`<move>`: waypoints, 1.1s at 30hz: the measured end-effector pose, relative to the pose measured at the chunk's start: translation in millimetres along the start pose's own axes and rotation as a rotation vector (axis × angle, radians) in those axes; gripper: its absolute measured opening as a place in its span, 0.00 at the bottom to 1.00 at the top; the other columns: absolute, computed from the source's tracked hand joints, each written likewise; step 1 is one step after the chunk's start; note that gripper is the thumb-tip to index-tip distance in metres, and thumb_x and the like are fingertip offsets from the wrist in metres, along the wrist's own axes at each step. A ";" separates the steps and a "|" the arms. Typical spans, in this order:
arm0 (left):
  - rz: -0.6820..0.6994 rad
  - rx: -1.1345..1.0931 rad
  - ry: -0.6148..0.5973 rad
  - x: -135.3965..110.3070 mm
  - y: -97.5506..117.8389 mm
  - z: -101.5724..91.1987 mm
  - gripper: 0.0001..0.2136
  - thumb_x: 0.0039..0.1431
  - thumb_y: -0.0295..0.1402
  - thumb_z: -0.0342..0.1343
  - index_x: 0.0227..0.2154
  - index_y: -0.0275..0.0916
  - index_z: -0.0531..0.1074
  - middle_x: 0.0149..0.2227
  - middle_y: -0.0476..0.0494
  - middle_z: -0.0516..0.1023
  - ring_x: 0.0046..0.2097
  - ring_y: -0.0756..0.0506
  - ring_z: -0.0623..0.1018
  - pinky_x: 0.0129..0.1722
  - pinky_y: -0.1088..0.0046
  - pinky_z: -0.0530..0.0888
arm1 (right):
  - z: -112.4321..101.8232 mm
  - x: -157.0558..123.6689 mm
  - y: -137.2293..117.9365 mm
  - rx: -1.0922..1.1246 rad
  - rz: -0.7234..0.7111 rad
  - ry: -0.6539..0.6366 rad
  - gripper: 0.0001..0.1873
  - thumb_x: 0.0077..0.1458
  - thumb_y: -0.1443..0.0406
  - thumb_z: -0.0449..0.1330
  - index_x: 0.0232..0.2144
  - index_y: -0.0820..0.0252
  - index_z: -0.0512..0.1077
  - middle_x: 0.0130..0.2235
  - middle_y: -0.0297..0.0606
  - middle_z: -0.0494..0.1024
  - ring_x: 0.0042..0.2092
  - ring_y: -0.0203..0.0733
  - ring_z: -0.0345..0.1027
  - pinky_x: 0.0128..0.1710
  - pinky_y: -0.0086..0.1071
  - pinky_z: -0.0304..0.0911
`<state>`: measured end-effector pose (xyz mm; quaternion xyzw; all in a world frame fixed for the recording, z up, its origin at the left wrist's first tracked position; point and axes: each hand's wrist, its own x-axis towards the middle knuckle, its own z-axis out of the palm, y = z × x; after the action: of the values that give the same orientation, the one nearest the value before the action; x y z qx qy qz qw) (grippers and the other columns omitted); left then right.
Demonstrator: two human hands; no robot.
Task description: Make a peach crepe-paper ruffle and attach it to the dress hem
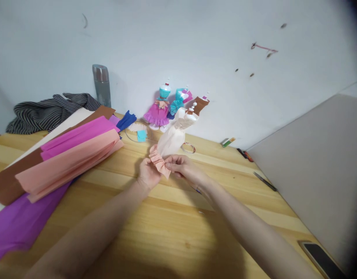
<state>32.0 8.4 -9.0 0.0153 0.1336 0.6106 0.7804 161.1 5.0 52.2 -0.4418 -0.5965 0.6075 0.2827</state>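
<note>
A small dress form [174,135] in a cream paper dress leans away from me above the table. Around its lower end runs a gathered peach crepe paper ruffle [158,159]. My left hand [149,173] is closed about the ruffle from the left, its fingers partly hidden behind the paper. From the right, my right hand [182,167] pinches the ruffle's edge between thumb and forefinger. Just behind the dress lies a roll of tape [188,147].
Crepe paper sheets [71,162] in several colours cover the table's left side, near a striped cloth [50,112] and a bottle [102,87]. Dressed mini forms [158,110] stand by the wall. A glue stick [228,142], a craft knife [265,181] and a phone [322,257] lie right.
</note>
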 end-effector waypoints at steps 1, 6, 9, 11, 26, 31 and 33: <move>0.011 -0.018 -0.039 -1.0 -0.3 0.6 0.18 0.52 0.25 0.48 0.46 0.40 0.72 0.40 0.41 0.77 0.42 0.43 0.77 0.41 0.66 0.73 | 0.3 1.4 -1.9 0.018 0.008 -0.002 0.15 0.41 0.57 0.65 0.26 0.64 0.71 0.19 0.27 0.63 0.19 0.25 0.45 0.19 0.26 0.36; -0.030 -0.061 -0.113 -3.1 -1.8 -1.6 0.19 0.61 0.46 0.45 0.44 0.38 0.73 0.39 0.37 0.76 0.39 0.41 0.77 0.39 0.61 0.74 | 4.9 15.7 -15.6 0.188 0.092 0.016 0.13 0.39 0.60 0.66 0.22 0.64 0.68 0.15 0.25 0.59 0.17 0.24 0.43 0.17 0.24 0.33; -0.072 -0.055 -0.108 -1.5 -2.6 -5.2 0.27 0.59 0.54 0.42 0.40 0.34 0.74 0.31 0.36 0.75 0.33 0.41 0.76 0.36 0.59 0.74 | 11.4 25.2 -24.6 0.281 0.132 0.087 0.11 0.40 0.65 0.65 0.20 0.63 0.65 0.15 0.26 0.60 0.16 0.24 0.45 0.16 0.23 0.35; -0.053 -0.069 -0.115 -0.1 -2.8 -6.9 0.25 0.59 0.52 0.44 0.38 0.33 0.74 0.28 0.39 0.73 0.31 0.42 0.75 0.35 0.62 0.75 | 16.3 29.8 -29.3 0.312 0.161 0.125 0.10 0.42 0.67 0.64 0.20 0.62 0.64 0.17 0.27 0.62 0.17 0.25 0.47 0.15 0.23 0.38; -0.026 -0.109 -0.035 -2.6 -4.4 -9.6 0.15 0.60 0.38 0.46 0.35 0.33 0.73 0.30 0.37 0.77 0.35 0.42 0.77 0.35 0.65 0.75 | 22.8 32.9 -31.1 0.463 0.213 0.154 0.07 0.49 0.69 0.59 0.24 0.62 0.63 0.20 0.29 0.62 0.19 0.27 0.48 0.15 0.23 0.41; -0.018 -0.065 -0.038 0.2 -6.7 -12.5 0.11 0.50 0.23 0.46 0.32 0.31 0.73 0.28 0.38 0.76 0.32 0.46 0.77 0.34 0.70 0.74 | 21.5 31.8 -28.9 0.460 0.192 0.143 0.09 0.49 0.66 0.61 0.25 0.61 0.63 0.21 0.29 0.61 0.19 0.28 0.48 0.16 0.24 0.43; 0.002 0.023 -0.072 2.3 -7.9 -12.3 0.11 0.47 0.18 0.47 0.31 0.31 0.72 0.27 0.41 0.76 0.30 0.48 0.76 0.31 0.73 0.73 | 22.3 29.6 -27.6 0.468 0.191 0.128 0.08 0.47 0.66 0.61 0.25 0.61 0.64 0.21 0.29 0.61 0.19 0.27 0.48 0.16 0.24 0.42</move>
<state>37.2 6.9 -22.9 0.0463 0.1122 0.6089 0.7839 123.3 23.7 70.9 -0.4560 -0.3762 0.7238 0.3559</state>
